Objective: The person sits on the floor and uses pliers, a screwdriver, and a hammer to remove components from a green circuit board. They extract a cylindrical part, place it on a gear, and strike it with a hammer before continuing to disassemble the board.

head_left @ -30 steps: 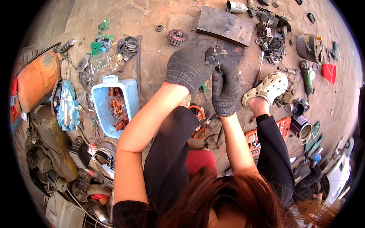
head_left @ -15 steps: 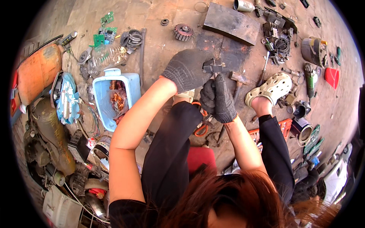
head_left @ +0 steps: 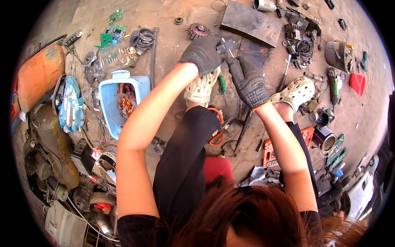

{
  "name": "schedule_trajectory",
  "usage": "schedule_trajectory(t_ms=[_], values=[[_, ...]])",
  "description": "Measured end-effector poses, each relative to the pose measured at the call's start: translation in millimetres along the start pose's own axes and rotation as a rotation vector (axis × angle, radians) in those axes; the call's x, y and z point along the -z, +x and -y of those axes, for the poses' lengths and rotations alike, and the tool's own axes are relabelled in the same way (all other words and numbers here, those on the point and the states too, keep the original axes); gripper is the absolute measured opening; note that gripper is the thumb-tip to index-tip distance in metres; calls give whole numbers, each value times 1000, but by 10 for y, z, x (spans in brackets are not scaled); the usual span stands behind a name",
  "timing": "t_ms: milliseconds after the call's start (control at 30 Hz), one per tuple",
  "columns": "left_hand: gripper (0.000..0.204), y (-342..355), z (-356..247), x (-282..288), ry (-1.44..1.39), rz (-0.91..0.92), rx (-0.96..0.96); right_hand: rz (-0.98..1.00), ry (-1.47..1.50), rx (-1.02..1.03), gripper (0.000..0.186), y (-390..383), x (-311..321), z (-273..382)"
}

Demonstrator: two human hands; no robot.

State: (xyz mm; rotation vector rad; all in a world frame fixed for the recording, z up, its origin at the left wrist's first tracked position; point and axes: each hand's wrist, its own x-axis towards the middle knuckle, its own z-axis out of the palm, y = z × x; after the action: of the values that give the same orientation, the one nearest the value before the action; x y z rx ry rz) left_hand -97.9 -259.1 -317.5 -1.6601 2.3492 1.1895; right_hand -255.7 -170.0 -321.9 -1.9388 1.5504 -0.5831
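Observation:
My left hand [head_left: 201, 54], in a dark grey knit glove, is closed on a small dark metal part [head_left: 224, 46]. A thin bright piece sticks out of the part toward my right hand. My right hand [head_left: 249, 81], also gloved, is just below and right of the part, fingers stretched forward and apart, with nothing visible in it. Whether its fingertips touch the part is hard to tell. Beyond both hands lies a heavy dark metal block [head_left: 251, 24]. A green-handled screwdriver [head_left: 222, 84] rests on the ground between my feet, near orange-handled scissors [head_left: 217, 139].
A light blue bin [head_left: 144, 88] with copper-coloured scrap stands at left. Near the block are a round toothed part [head_left: 198, 31] and a long metal bar [head_left: 153, 57]. To the right lie a screwdriver [head_left: 284, 72], a green angle grinder [head_left: 333, 86] and a red scoop-like piece [head_left: 358, 84].
My left hand has moved slightly up and left with the metal part. My right hand has come away from the part and spread its fingers. The hammer seen earlier is now hidden.

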Motion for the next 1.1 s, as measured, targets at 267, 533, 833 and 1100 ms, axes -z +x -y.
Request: schedule_trajectory(t_ms=[267,533,833,1100], values=[[30,218,97,-64,145,37,-20,391,472,-257,25,251,134,-112],[35,141,200,-225,273,133,-130,676,1034,-933,39,174,312,-169],[30,339,123,-396,402,180,-269,738,334,-769,61,340,527,-184],[26,392,44,-477,417,180,-285,1054,-66,-44,38,422,587,-554]])
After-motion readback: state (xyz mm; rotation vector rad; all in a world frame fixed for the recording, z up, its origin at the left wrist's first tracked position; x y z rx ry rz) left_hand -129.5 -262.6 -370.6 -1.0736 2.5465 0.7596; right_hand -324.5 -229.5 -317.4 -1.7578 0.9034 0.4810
